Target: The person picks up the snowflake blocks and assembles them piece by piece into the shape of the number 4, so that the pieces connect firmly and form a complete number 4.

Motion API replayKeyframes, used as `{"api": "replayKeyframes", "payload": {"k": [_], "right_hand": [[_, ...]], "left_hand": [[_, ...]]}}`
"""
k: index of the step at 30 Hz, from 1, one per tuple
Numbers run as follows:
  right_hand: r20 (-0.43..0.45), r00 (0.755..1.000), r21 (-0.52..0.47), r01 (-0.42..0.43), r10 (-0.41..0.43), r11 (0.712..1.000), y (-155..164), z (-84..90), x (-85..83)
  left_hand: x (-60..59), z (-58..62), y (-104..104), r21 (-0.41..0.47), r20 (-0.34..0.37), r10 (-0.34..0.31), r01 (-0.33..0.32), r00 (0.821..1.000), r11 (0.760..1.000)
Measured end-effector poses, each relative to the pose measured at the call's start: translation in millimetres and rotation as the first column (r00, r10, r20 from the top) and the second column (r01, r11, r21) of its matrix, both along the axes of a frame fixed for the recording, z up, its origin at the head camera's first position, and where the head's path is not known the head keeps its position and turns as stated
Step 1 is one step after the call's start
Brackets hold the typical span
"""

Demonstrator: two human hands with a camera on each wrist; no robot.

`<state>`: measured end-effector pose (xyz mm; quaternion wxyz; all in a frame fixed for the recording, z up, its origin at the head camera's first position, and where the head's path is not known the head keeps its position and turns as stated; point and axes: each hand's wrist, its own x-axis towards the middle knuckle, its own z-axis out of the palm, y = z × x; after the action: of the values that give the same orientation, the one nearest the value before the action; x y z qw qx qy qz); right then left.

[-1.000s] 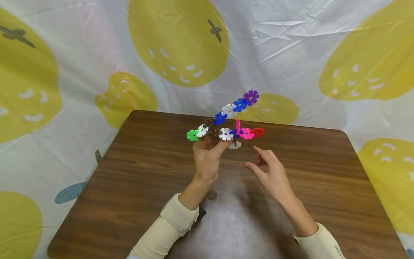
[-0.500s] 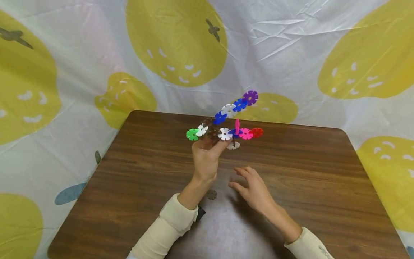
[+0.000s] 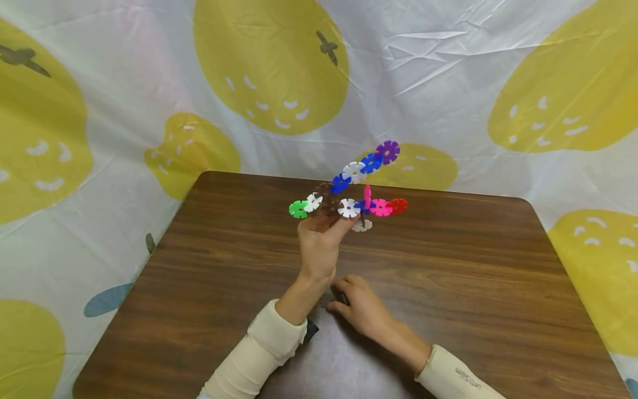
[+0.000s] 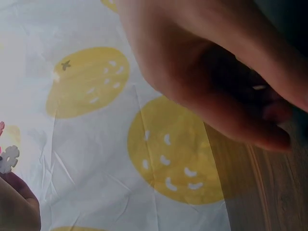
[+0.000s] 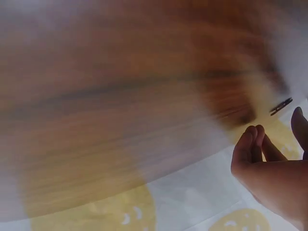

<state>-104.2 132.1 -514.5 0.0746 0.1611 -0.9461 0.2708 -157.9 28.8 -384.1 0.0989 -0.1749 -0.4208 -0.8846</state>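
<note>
My left hand (image 3: 319, 249) grips an assembly of interlocking notched plastic discs from below, raised over the table. A purple disc (image 3: 387, 152) tops its slanted arm. On the right end is a red disc (image 3: 397, 206), on the left a green disc (image 3: 298, 209). Dark discs at its middle are partly hidden by the fingers. My right hand (image 3: 366, 307) is low over the table beside the left forearm, thumb and fingers apart around a loose brown disc (image 3: 326, 300). In the right wrist view that brown disc (image 5: 281, 106) appears edge-on between them. The right hand (image 4: 207, 72) looms large in the left wrist view.
The wooden table (image 3: 473, 266) spans the front. Behind it hangs a white cloth (image 3: 423, 66) with yellow fruit prints. A small black object (image 3: 311, 331) shows beside the left cuff, its kind unclear.
My right hand has moved left and down, from beside the assembly to the loose brown disc on the table. My left hand and the assembly have hardly moved.
</note>
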Motion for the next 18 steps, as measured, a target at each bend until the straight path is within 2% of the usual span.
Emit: {"api": "replayKeyframes", "payload": {"k": [5, 10, 12, 18], "right_hand": [[-0.068, 0.997, 0.060, -0.022, 0.026, 0.998, -10, -3.3, -4.6], [-0.120, 0.992, 0.065, -0.023, 0.031, 0.998, -15, -2.8, -6.3], [-0.106, 0.994, 0.053, -0.026, 0.031, 0.998, -16, -1.3, -6.8], [0.013, 0.999, -0.068, -0.036, 0.037, 0.997, -8, 9.1, -8.7]], "left_hand": [[-1.6, 0.2, -1, 0.006, 0.003, -0.015, 0.015, 1.000, 1.000], [-2.2, -0.7, 0, 0.004, 0.011, -0.026, 0.026, 1.000, 1.000], [-2.7, -1.1, 0, -0.002, 0.012, -0.027, 0.027, 1.000, 1.000], [-4.5, -2.2, -2, -0.015, 0.015, -0.034, 0.034, 0.999, 0.999]]}}
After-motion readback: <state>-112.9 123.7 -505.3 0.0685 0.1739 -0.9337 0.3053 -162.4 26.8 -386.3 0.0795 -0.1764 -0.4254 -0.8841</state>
